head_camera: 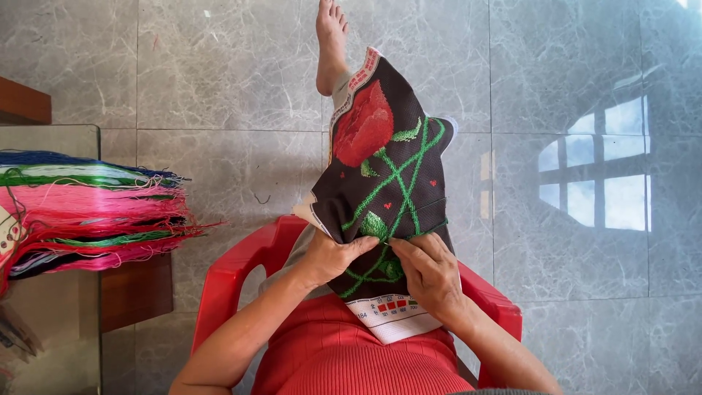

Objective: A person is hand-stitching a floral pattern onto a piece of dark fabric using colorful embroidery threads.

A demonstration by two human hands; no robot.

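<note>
A dark embroidery cloth (387,175) with a stitched red flower and green stems lies draped over my raised leg. My left hand (333,256) pinches the cloth's near left edge, fingers closed on the fabric. My right hand (431,271) presses on the cloth just right of it, fingertips closed at a green stitched patch. I cannot tell whether it holds a needle. The cloth's white border with small colour squares (391,314) rests on my lap. My bare foot (330,44) sticks out beyond the cloth.
I sit on a red plastic chair (234,274). To my left a glass-topped table (51,307) carries bundles of pink, green, blue and black thread (95,208). Grey marble floor tiles (570,292) surround the chair, with a window's reflection on the right.
</note>
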